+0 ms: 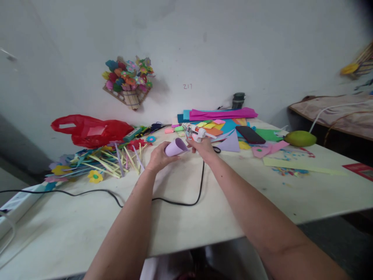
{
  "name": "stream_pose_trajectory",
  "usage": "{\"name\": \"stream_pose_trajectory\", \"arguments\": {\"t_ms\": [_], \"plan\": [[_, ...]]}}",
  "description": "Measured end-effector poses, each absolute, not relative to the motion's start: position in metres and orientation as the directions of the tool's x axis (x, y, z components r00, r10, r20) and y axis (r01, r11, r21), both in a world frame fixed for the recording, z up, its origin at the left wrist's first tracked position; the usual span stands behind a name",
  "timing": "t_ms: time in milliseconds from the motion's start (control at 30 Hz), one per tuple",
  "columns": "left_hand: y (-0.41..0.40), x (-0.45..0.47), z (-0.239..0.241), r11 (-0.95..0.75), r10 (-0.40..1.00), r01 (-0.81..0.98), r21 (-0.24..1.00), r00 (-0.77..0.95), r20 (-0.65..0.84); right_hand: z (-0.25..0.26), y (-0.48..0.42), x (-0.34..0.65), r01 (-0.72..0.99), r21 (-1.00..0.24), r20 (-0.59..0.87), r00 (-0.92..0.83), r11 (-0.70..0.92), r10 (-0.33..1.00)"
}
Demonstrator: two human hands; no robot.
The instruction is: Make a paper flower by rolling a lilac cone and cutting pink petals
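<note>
Rolled into a tube, a light purple sheet of paper or thin foam [175,147] lies between the thumb and fingers of my left hand [159,157], its round end facing right. My right hand [203,147] is closed around a white glue gun [200,134], close to the right end of the roll. A black cord [201,182] drops from beneath my right hand and runs left over the table. Right of that hand lies a flat purple piece [230,142], beside a black scissors handle [217,149]. My right fingertips are partly hidden.
A red plastic bag [90,132], paper strips [107,161] and a yellow flower [95,176] lie left. Coloured sheets [223,114] are stacked behind. Rightward are a phone [250,135], a green-yellow fruit [300,138] and scraps [288,171]. A power strip [21,202] sits at the left edge.
</note>
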State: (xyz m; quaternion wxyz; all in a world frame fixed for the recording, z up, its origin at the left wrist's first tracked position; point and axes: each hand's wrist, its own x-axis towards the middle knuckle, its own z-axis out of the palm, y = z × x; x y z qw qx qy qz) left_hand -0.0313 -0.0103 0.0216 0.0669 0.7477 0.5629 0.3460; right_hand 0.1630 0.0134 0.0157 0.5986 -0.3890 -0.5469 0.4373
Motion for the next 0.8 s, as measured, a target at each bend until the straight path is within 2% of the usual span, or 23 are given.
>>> {"name": "stream_pose_trajectory", "arguments": {"t_ms": [133,267,400,567,800], "plan": [[-0.011,-0.035,0.025,-0.326,0.890,0.800,0.503,0.081,0.449,0.020,0.016,0.181,-0.148,-0.950,0.289,-0.074,0.276,0.954],[-0.013,-0.037,0.028,-0.320,0.883,0.814,0.486,0.069,0.465,0.028,0.013,0.203,-0.125,-0.964,0.261,-0.283,0.235,0.923],[-0.012,-0.040,0.028,-0.328,0.879,0.804,0.497,0.067,0.472,0.035,0.005,0.221,-0.120,-0.966,0.257,-0.355,0.229,0.899],[-0.009,-0.043,0.028,-0.359,0.883,0.771,0.526,0.099,0.459,0.038,0.000,0.225,-0.028,-0.971,0.224,-0.454,0.237,0.863],[-0.011,-0.041,0.032,-0.343,0.885,0.812,0.473,0.111,0.452,0.036,0.005,0.218,0.039,-0.953,0.237,-0.517,0.299,0.823]]}}
